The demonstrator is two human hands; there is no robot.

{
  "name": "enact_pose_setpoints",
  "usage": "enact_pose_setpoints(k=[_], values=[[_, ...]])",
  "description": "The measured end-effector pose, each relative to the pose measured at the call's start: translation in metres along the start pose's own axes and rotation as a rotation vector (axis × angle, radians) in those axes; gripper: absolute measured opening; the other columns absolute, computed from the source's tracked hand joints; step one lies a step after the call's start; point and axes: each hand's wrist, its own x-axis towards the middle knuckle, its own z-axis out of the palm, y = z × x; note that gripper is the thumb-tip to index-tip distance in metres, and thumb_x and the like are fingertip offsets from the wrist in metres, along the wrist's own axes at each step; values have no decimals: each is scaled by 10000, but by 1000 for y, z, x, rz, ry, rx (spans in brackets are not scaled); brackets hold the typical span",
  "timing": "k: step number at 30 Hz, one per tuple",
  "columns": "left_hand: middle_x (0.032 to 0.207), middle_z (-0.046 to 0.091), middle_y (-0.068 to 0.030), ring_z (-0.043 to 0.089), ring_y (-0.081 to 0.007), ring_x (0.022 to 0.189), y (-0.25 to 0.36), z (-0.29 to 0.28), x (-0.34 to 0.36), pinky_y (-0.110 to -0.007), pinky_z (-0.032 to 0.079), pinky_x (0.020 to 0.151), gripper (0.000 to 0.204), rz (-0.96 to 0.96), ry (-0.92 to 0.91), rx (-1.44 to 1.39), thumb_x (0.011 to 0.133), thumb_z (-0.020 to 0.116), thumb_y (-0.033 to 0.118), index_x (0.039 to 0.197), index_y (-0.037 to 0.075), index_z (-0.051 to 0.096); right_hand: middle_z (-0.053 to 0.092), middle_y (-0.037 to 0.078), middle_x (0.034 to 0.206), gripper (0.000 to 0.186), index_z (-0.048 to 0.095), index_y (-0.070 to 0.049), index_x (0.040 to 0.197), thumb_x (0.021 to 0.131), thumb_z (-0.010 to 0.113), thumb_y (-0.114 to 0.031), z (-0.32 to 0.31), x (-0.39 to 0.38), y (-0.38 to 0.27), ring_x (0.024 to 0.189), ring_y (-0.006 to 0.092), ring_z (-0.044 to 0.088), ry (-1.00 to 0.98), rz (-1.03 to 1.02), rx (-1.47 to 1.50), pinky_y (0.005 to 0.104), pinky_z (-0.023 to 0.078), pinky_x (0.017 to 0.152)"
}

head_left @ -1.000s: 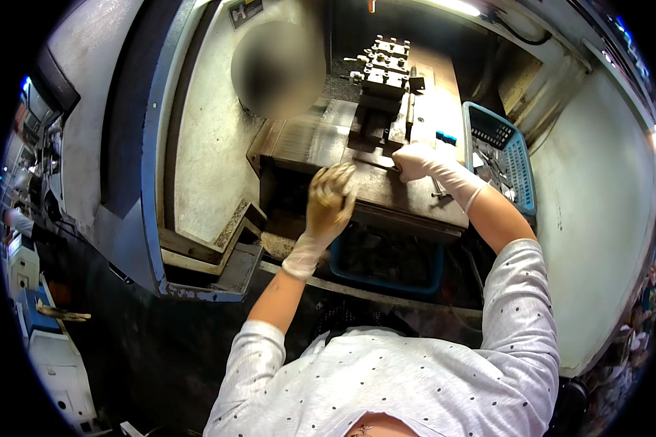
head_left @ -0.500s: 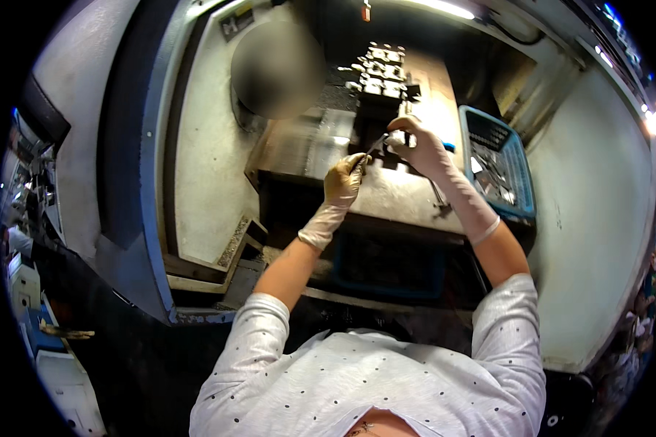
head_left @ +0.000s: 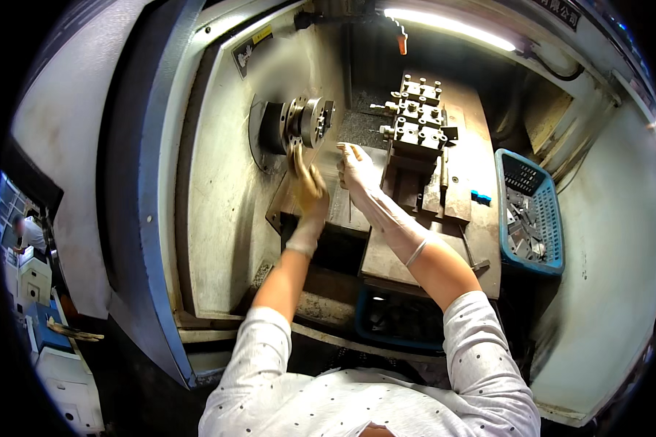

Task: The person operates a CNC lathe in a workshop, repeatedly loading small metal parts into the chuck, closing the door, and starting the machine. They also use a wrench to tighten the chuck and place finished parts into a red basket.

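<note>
My left hand (head_left: 307, 188), in a yellow-stained white glove, reaches up with fingers stretched to the underside of the lathe's round metal chuck (head_left: 315, 122). Its fingertips lie against or just below the flange; I cannot tell whether they touch. To its right, my right hand (head_left: 358, 171) wears a white glove and is closed in a pinch, a short way in front of the chuck. Anything between its fingertips is too small to make out. Beyond it stands a row of metal tool holders (head_left: 417, 135) with upright bolts.
A blue plastic basket (head_left: 554, 218) of metal pieces stands at the right. A T-shaped wrench (head_left: 476, 258) lies on the machine bed (head_left: 401, 261). Another blue basket (head_left: 364, 331) sits low beneath the bed. A small blue object (head_left: 481, 197) rests beside the tool holders.
Both hands have moved left from the front of the tool holders to the chuck. Earlier they were close together around a slim metal piece; now they are apart, and that piece is not visible.
</note>
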Motion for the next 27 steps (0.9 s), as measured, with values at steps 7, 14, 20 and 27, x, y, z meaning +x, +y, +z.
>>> enact_pose_setpoints(k=[7, 14, 20, 27], values=[[1123, 462, -177, 446, -309, 1037, -52, 51, 81, -358, 330, 904, 328, 296, 0, 100, 820, 422, 116, 1126, -1, 433, 484, 31, 598, 159, 508, -36, 818, 842, 400, -151, 14, 58, 38, 492, 86, 426, 259, -110, -134, 233, 357, 476], [1082, 510, -130, 486, -271, 1000, -55, 65, 93, -339, 372, 858, 292, 271, -127, 171, 811, 427, 128, 1076, 22, 491, 466, -2, 536, 168, 488, -58, 818, 861, 395, -192, 18, 137, 81, 447, 62, 401, 383, -371, -109, 207, 308, 409], [1014, 555, -95, 538, -241, 918, -58, 73, 120, -314, 429, 780, 247, 124, -387, 214, 783, 451, 154, 976, 53, 568, 502, 95, 607, 180, 481, -7, 802, 842, 428, -175, 20, 124, 75, 514, 135, 475, 306, -309, -138, 273, 397, 522], [883, 594, -121, 575, -262, 851, -45, 99, 172, -328, 445, 759, 210, -289, -1077, 365, 676, 532, 101, 864, 119, 626, 542, 229, 746, 231, 446, 13, 827, 840, 372, -206, 30, 107, 58, 715, 377, 530, 400, -325, -572, 398, 415, 626]])
